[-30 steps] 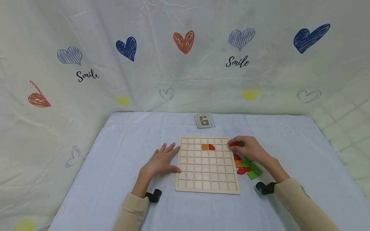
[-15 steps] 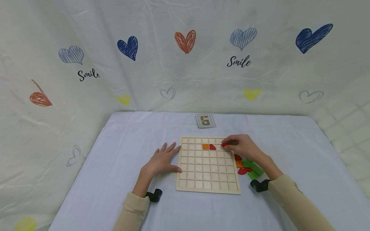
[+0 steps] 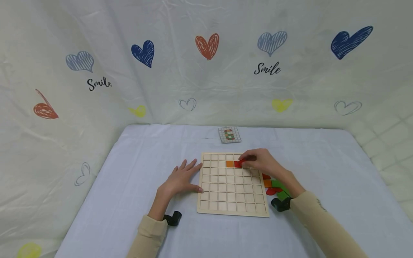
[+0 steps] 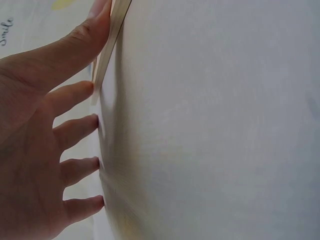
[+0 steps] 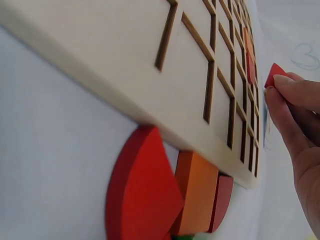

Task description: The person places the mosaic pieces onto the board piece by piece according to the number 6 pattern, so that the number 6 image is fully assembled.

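Observation:
A wooden grid board [image 3: 230, 197] lies flat on the table. In one of its upper rows sit an orange square tile [image 3: 229, 164] and, beside it, a red quarter-round tile [image 3: 236, 164]. Between thumb and fingers my right hand [image 3: 262, 161] pinches another red tile [image 5: 275, 74], held over the board just right of the placed red one. My left hand [image 3: 179, 180] spreads its fingers at the board's left edge, thumb on the rim; in the left wrist view the thumb [image 4: 82, 42] touches the board's side.
Loose red, orange and green tiles lie along the board's right side, among them a red tile [image 5: 147, 190] and an orange tile [image 5: 197, 195] in the right wrist view. A pattern card [image 3: 229, 135] lies behind the board. A white printed curtain [image 3: 161, 82] hangs behind.
My right hand has moved left with the red tile, from the board's right edge to beside the placed red tile. The left hand stays where it was.

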Demonstrator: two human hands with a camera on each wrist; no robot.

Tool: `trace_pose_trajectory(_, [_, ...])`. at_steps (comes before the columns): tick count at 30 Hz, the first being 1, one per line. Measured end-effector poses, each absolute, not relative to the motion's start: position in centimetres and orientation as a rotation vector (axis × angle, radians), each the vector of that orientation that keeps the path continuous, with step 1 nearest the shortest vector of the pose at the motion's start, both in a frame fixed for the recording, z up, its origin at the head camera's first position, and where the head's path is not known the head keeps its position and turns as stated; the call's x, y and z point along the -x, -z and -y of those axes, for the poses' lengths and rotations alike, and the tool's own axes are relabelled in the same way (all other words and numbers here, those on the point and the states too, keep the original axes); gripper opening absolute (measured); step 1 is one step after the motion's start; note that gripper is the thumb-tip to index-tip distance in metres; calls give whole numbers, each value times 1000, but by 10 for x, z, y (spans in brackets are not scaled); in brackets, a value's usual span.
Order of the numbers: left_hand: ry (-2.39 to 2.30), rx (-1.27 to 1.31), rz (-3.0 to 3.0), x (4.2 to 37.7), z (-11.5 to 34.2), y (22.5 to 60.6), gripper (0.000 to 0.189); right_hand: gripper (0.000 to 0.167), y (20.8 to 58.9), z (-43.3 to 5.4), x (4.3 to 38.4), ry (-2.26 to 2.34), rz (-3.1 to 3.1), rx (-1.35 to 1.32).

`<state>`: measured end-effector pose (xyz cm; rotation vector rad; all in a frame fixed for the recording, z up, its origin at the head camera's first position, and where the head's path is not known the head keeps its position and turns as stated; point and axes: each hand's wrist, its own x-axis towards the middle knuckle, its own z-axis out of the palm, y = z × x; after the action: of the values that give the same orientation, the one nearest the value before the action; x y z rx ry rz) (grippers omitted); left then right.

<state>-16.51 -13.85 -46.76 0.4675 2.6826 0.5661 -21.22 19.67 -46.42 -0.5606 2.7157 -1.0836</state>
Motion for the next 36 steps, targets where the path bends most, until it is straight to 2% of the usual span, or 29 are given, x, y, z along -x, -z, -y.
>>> trace_pose_trajectory(36, [-540, -466, -2672, 166, 139, 468, 99, 12, 466, -130, 233, 1029, -2646, 878])
